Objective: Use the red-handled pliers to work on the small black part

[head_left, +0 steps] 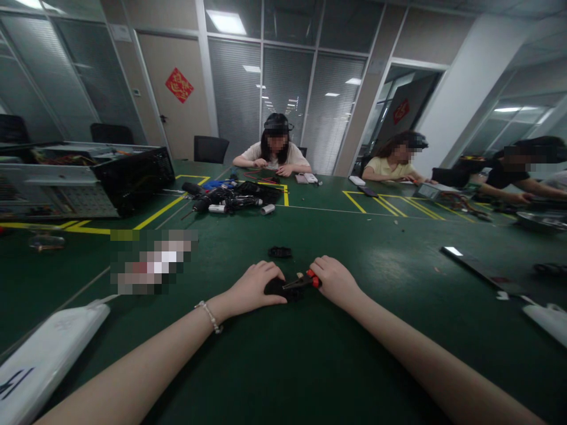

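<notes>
My left hand [254,288], with a beaded bracelet at its wrist, is closed on a small black part [275,287] at the green tabletop. What the part is I cannot make out. My right hand [334,280] grips red-handled pliers [313,277]. Their narrow metal jaws point left and reach the black part; whether they clamp it is too small to tell. Just beyond my hands lies another small black piece [280,252], apart from both.
A white power bank-like slab [53,360] lies at the near left. An open computer case [84,180] stands at the far left. Ahead is a pile of black tools and cables [230,196]. A dark phone-like strip [472,268] lies right. Several people sit across the table.
</notes>
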Demonstrator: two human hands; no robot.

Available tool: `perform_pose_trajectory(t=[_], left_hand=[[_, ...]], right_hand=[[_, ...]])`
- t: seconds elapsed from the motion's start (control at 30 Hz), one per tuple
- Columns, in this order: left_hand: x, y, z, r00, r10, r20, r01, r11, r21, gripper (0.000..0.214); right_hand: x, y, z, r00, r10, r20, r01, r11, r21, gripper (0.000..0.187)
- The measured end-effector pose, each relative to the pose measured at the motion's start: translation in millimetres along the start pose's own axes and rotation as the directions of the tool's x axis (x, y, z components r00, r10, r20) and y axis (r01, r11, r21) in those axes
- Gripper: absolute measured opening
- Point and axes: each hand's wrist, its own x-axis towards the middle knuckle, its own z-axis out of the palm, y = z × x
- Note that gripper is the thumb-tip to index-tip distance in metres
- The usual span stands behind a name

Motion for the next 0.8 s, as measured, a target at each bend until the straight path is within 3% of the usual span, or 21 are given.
perform_pose_trajectory(t=[0.8], left_hand=[[0.4, 0.3, 0.7, 1.000, 0.012, -0.009, -0.012, 1.000, 0.004, 0.036]], right_hand=[[-1.6, 0.8, -6.0, 0.999, -0.002, -0.033, 0.003, 0.999, 0.036, 0.020]])
